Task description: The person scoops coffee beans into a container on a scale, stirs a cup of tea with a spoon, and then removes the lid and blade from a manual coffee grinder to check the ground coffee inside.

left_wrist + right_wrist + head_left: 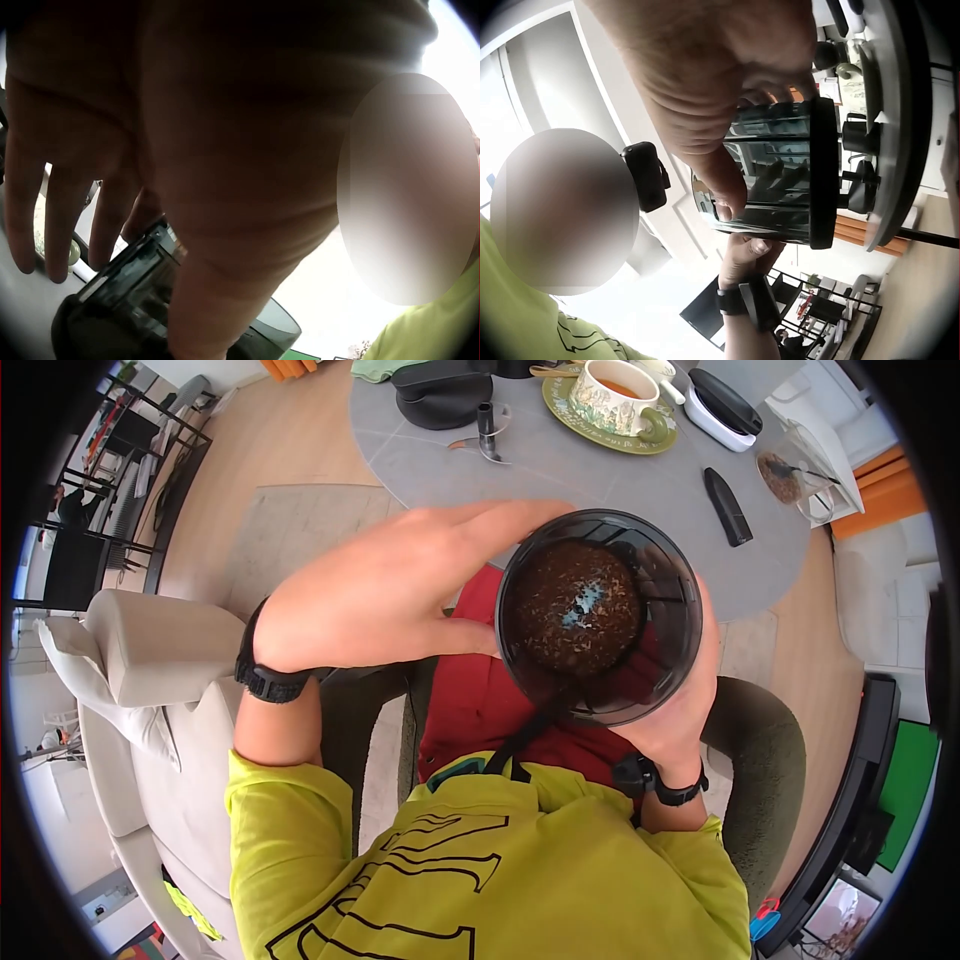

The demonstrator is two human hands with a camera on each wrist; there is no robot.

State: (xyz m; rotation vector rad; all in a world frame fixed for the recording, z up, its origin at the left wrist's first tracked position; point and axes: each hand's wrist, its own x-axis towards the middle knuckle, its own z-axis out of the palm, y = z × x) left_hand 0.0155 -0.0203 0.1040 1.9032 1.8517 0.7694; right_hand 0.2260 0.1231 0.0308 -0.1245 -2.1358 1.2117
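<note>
A clear, dark-tinted chopper bowl [655, 595] with a black rim is held over the lap, its mouth facing the head camera. Inside lies a dark brown crumbly mass [560, 605] with pale flecks and a bluish-white patch in its middle. The right hand [677, 720] grips the bowl from the right, its thumb [724, 184] along the clear ribbed wall. From the left, the left hand [385, 585] holds it between thumb and index finger; in the left wrist view the other fingers [64, 225] hang straight and spread.
On the grey round table [640, 485] stand a patterned cup [615, 405] of amber drink on a green saucer [565, 425], a black case [440, 398] and a chopper blade [487, 430]. A slim black object [727, 507] and clear container [780, 478] lie right. A sofa [160, 660] is left.
</note>
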